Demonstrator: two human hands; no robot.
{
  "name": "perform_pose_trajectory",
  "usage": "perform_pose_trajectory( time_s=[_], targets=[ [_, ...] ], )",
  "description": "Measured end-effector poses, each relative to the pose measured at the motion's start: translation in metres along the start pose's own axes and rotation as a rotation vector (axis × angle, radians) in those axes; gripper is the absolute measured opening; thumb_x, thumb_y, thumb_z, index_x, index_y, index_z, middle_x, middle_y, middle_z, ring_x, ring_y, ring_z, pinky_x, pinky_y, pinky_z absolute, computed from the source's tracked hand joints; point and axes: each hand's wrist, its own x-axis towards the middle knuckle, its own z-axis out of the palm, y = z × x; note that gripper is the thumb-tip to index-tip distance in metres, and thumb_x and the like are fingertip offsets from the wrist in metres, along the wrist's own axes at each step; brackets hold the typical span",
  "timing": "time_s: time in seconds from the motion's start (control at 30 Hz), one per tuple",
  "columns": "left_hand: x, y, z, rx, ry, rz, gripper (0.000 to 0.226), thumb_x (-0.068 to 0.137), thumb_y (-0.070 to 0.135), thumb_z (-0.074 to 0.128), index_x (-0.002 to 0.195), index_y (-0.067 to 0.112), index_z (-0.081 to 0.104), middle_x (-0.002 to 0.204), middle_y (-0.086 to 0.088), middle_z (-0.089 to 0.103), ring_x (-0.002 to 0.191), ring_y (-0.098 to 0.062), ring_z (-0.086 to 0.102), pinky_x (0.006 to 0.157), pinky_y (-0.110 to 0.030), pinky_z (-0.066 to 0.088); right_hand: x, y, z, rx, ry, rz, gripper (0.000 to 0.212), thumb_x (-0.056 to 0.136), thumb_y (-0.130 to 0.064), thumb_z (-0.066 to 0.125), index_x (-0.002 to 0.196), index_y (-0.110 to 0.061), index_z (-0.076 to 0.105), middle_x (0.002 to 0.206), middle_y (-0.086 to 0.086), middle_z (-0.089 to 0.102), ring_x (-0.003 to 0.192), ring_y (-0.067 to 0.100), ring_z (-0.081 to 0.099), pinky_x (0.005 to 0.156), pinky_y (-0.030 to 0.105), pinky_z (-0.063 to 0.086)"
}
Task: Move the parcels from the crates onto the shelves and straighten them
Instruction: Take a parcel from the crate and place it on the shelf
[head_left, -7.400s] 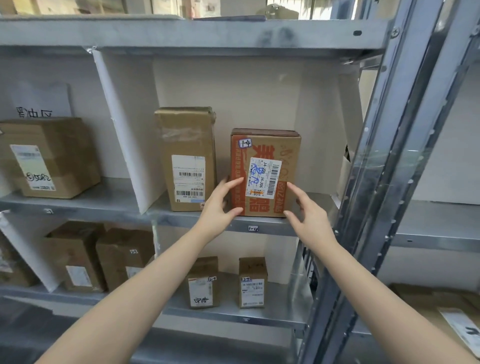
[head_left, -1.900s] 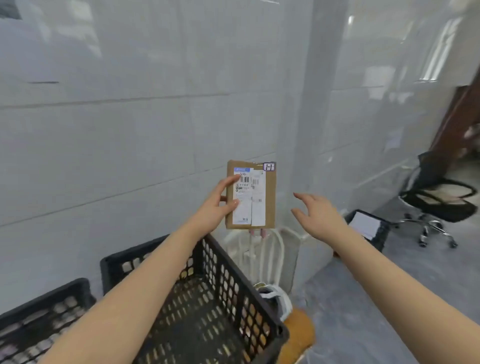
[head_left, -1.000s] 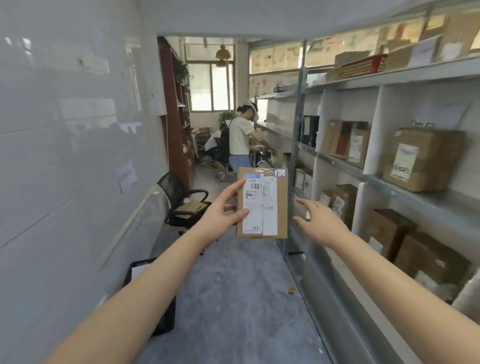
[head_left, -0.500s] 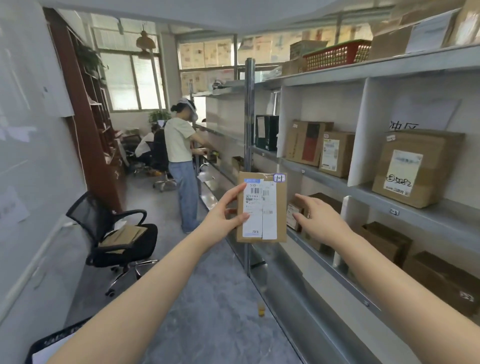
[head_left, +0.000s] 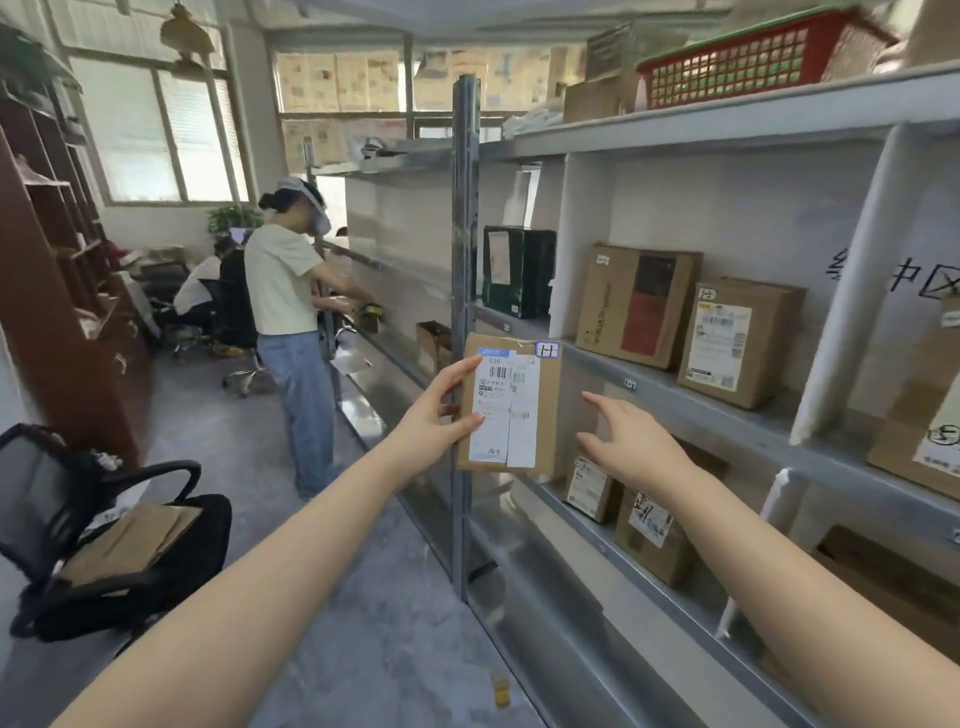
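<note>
Matt cardboard parcel (head_left: 511, 410), glossy paper label (head_left: 491, 410), grey metal shelves (head_left: 727, 410)

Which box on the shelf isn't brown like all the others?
The dark green box, alone beside the metal post. The cardboard boxes next to it are all brown.

Grey floor (head_left: 395, 649), bright windows (head_left: 156, 135), office chair (head_left: 104, 545)
</note>
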Motion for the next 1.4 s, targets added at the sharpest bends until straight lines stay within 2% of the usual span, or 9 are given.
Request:
perform_pose_trajectory(
  time_s=[0.2,0.37,0.6,0.77,0.9,1.03,1.2,1.3,1.4],
  targets=[
    [0.095,-0.058,-0.051,-0.021,-0.063,0.029,0.065,0.096,0.009,0.062,0.141,0.048,0.036,0.133,0.027,0.044,0.12,0.008,0.047,0.085,-0.007,0.046,0.089,-0.019,0.047,-0.019,0.028,0.057,0.057,0.1,-0.046,0.042,0.153,-0.032,0.025,0.154,0.0,0.036,0.139,0.022,0.037,0.109,0.042,0.038],
    [0.183,-0.108,-0.102,-0.041,-0.154,0.056,0.066,0.096,0.015,0.064,0.137,0.059,0.037,0.146,0.013,0.043,0.128,-0.018,0.05,0.101,-0.041,0.052,0.164,-0.046,0.078,0.016,0.126,0.135,0.055,0.101,-0.051,0.032,0.153,-0.033,0.024,0.152,0.002,0.041,0.136,0.023,0.042,0.106,0.041,0.039],
    [0.297,-0.151,-0.137,-0.094,-0.284,0.085,0.065,0.096,0.014,0.063,0.137,0.055,0.036,0.137,0.023,0.045,0.133,-0.012,0.044,0.092,-0.019,0.05,0.255,-0.077,0.106,0.078,0.231,0.326,0.06,0.099,-0.049,0.044,0.152,-0.035,0.022,0.15,0.0,0.044,0.134,0.023,0.046,0.105,0.04,0.04],
    [0.364,-0.164,-0.129,-0.13,-0.368,0.131,0.063,0.098,0.012,0.06,0.141,0.049,0.033,0.131,0.022,0.039,0.109,0.008,0.044,0.068,-0.001,0.046,0.31,-0.083,0.118,0.156,0.315,0.393,0.069,0.095,-0.047,0.053,0.154,-0.036,0.018,0.147,-0.001,0.047,0.131,0.021,0.048,0.106,0.043,0.042],
    [0.415,-0.173,-0.109,-0.141,-0.446,0.19,0.065,0.098,0.013,0.06,0.141,0.051,0.031,0.141,0.019,0.039,0.12,-0.002,0.044,0.075,-0.007,0.047,0.351,-0.077,0.117,0.174,0.404,0.417,0.076,0.094,-0.037,0.061,0.155,-0.031,0.015,0.151,-0.003,0.042,0.134,0.022,0.047,0.107,0.046,0.041],
    [0.46,-0.183,-0.088,-0.182,-0.5,0.248,0.067,0.098,0.012,0.06,0.143,0.05,0.029,0.153,0.015,0.035,0.111,0.019,0.043,0.076,0.002,0.045,0.382,-0.063,0.12,0.176,0.517,0.433,0.081,0.092,-0.027,0.065,0.155,-0.027,0.013,0.152,-0.001,0.041,0.134,0.022,0.046,0.106,0.042,0.042],
    [0.511,-0.195,-0.074,-0.201,-0.584,0.278,0.073,0.095,0.011,0.063,0.142,0.056,0.03,0.153,0.016,0.038,0.136,-0.004,0.04,0.11,-0.04,0.044,0.41,-0.047,0.123,0.106,0.614,0.47,0.09,0.09,-0.021,0.068,0.155,-0.034,0.008,0.149,0.001,0.045,0.123,0.025,0.055,0.1,0.038,0.045],
    [0.527,-0.201,-0.071,-0.236,-0.656,0.288,0.077,0.094,0.005,0.063,0.142,0.056,0.031,0.155,0.016,0.036,0.14,-0.004,0.035,0.111,-0.032,0.038,0.419,-0.046,0.128,0.108,0.696,0.461,0.092,0.088,-0.015,0.069,0.152,-0.044,0.01,0.144,-0.001,0.051,0.113,0.019,0.062,0.093,0.035,0.051],
    [0.539,-0.207,-0.067,-0.252,-0.697,0.283,0.074,0.096,0.004,0.06,0.144,0.054,0.031,0.146,0.023,0.041,0.134,0.0,0.038,0.095,-0.014,0.045,0.424,-0.048,0.135,0.062,0.73,0.47,0.084,0.088,-0.016,0.07,0.15,-0.045,0.02,0.139,-0.008,0.054,0.104,0.003,0.056,0.087,0.02,0.049]
  ],
)
